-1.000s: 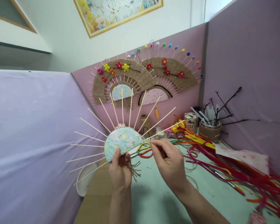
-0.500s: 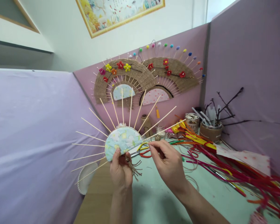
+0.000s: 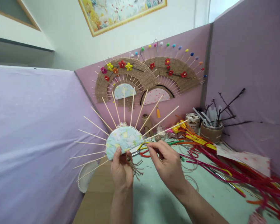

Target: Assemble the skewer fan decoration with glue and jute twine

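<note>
My left hand [image 3: 122,171] grips the lower edge of a half-round fan base [image 3: 123,140] covered in pale blue flowered cloth, thumb in front. Thin wooden sticks [image 3: 124,105] spread outward from its curved edge. A twine tassel [image 3: 137,169] hangs beside my left fingers. My right hand [image 3: 166,158] is pinched near the base's right corner, below the lowest right stick; what lies between its fingertips is too small to make out. Scissors with red and yellow handles [image 3: 144,153] lie behind, between my hands.
Two finished woven fans [image 3: 130,70] with flowers hang on the pink panel. Red and yellow pipe cleaners [image 3: 226,161] cover the table's right side. Behind them stand a can of twigs [image 3: 211,132], a smaller can [image 3: 192,123] and a twine cone [image 3: 146,124]. A white dish [image 3: 86,177] sits at the left.
The view has shifted slightly, and the fan base with its sticks appears a little further right. Both hands keep nearly the same pose.
</note>
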`<state>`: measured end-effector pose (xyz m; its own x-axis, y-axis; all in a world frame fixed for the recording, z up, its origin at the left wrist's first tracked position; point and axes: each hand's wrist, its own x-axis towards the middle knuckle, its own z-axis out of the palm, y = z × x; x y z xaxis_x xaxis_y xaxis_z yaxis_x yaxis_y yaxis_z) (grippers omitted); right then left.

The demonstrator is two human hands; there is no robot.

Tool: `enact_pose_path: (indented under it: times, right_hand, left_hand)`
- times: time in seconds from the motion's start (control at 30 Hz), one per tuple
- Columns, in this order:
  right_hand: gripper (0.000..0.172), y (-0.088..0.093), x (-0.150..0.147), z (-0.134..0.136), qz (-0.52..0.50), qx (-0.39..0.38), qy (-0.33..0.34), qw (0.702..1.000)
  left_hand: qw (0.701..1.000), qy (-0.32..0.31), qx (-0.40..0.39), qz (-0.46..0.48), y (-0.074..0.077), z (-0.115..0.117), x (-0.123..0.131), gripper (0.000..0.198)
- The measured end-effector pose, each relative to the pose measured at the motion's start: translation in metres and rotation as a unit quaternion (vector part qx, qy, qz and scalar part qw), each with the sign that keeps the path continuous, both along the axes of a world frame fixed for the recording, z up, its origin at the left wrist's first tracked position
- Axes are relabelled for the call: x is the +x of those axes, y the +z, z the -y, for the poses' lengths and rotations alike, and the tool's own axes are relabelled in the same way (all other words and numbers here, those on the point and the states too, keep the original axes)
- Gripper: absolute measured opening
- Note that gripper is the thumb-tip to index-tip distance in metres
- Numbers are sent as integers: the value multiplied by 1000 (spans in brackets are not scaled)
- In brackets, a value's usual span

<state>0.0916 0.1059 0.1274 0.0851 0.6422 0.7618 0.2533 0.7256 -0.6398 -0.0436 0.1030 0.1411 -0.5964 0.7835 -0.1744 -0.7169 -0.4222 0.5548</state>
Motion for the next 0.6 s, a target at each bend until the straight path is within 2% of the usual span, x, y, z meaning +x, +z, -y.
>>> enact_pose_path:
  times: [0.6]
  right_hand:
    - [13,1,0,2,3,8,5,1000]
  left_hand:
    - [1000,-13,1,-7,1,1,6,11]
